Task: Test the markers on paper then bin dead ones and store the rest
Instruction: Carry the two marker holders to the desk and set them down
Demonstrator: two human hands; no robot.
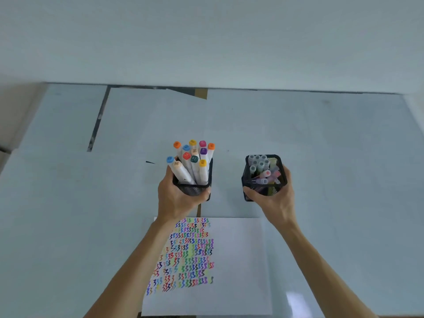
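It looked like an office or study desk. A pale table (pixel 321 134) met a bare wall (pixel 206 31). Fingers (pixel 207 192) curled round black mesh pen cups (pixel 195 190) full of markers (pixel 203 171), and nearer than the fingers lay a scribbled test sheet (pixel 238 260).
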